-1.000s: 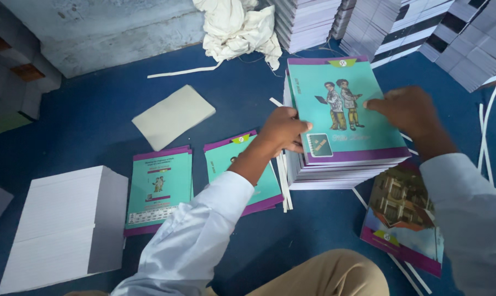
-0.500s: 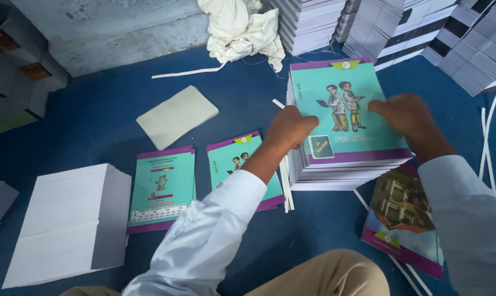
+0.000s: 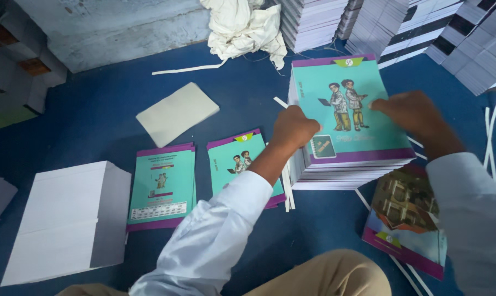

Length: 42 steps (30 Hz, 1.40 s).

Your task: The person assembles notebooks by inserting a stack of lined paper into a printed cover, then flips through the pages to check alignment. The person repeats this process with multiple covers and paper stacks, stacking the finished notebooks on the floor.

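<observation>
- Left hand [image 3: 294, 129]: fingers curled shut on left edge of the tall stack of teal, purple-trimmed paper booklets [image 3: 349, 137] on the blue floor [image 3: 94, 120].
- Right hand [image 3: 415, 115]: fingers bent, pressing stack top near right edge.
- Two thin teal booklet piles [image 3: 163, 186] lie left of the stack.

A tall stack of teal, purple-edged books [image 3: 346, 137] sits upright on the blue floor

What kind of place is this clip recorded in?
Probably a book bindery or print-shop floor. Both hands, left hand and right hand, rest on a stack of teal-covered books; a block of blank white sheets lies on the blue floor, and more book stacks line the back.
</observation>
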Tool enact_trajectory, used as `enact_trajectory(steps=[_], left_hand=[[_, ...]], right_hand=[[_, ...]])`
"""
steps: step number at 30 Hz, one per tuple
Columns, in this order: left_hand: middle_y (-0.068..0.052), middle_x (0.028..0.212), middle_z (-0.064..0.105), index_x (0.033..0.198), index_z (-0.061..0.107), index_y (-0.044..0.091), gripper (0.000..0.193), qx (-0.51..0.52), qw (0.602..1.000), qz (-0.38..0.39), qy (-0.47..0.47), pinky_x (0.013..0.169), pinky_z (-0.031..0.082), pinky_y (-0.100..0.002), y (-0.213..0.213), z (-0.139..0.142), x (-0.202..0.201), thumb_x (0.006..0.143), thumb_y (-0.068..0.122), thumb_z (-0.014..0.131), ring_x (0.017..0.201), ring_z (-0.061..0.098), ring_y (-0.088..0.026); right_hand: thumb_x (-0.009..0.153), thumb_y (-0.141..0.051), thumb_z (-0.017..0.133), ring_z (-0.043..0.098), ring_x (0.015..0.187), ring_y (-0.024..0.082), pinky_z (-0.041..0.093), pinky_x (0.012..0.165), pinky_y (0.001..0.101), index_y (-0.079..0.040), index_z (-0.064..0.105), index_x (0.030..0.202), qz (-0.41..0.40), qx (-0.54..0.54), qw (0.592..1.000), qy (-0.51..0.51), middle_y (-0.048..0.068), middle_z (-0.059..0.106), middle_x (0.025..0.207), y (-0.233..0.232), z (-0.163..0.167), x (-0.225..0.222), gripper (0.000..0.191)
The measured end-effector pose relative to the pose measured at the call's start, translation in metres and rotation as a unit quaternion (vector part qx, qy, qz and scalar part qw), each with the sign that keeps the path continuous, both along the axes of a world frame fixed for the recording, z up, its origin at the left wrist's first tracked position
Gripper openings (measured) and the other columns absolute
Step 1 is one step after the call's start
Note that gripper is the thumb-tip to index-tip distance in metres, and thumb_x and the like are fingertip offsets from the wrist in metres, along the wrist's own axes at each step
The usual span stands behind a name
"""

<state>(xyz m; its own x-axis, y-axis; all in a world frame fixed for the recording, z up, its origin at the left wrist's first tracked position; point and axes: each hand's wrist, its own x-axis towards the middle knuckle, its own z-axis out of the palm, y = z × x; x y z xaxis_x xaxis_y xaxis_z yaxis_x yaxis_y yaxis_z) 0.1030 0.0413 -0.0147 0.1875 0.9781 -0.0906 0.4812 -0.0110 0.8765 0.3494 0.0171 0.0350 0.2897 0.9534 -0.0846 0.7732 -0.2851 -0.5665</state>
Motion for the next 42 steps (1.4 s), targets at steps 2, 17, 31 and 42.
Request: enact_trajectory(steps=[2,17,31,42], left_hand=[[-0.022,0.074,0.075,0.077,0.076,-0.004,0.033,0.037,0.999,0.006,0.026,0.07,0.058,-0.041,0.001,-0.006,0.002,0.07,0.028,0.08,0.072,0.076,-0.033],[-0.019,0.076,0.072,0.084,0.071,-0.008,0.055,-0.01,0.992,0.055,-0.11,0.059,0.054,-0.039,-0.003,-0.022,-0.015,0.074,0.045,0.08,0.066,0.072,-0.028],[-0.022,0.124,0.069,0.138,0.054,-0.008,0.076,-0.002,0.982,0.07,-0.176,0.081,0.058,-0.036,-0.037,-0.035,-0.133,0.08,0.037,0.078,0.106,0.07,-0.026],[-0.016,0.107,0.073,0.116,0.07,0.002,0.043,0.123,0.985,0.085,-0.084,0.087,0.057,-0.035,-0.103,-0.092,-0.238,0.086,0.032,0.076,0.1,0.072,-0.024]], right_hand=[[0.084,-0.039,0.076,0.072,0.083,0.033,0.052,0.076,0.0432,0.003,0.078,0.1,-0.006,0.014,0.999,0.05,0.023,0.077,0.095,-0.004,0.002,0.0,0.044],[0.091,-0.053,0.077,0.07,0.087,0.045,0.054,0.08,0.0517,0.004,0.076,0.093,-0.027,0.067,0.988,-0.136,0.029,0.073,0.094,-0.002,0.007,-0.006,0.057],[0.091,-0.019,0.082,0.072,0.105,0.028,0.055,0.089,0.0355,-0.004,0.073,0.12,0.167,0.365,0.915,0.035,0.017,0.073,0.118,-0.029,0.021,-0.109,0.033],[0.089,-0.015,0.078,0.072,0.104,0.027,0.054,0.092,0.0352,-0.005,0.075,0.113,0.253,0.33,0.904,0.094,0.014,0.074,0.112,-0.067,-0.031,-0.223,0.027]])
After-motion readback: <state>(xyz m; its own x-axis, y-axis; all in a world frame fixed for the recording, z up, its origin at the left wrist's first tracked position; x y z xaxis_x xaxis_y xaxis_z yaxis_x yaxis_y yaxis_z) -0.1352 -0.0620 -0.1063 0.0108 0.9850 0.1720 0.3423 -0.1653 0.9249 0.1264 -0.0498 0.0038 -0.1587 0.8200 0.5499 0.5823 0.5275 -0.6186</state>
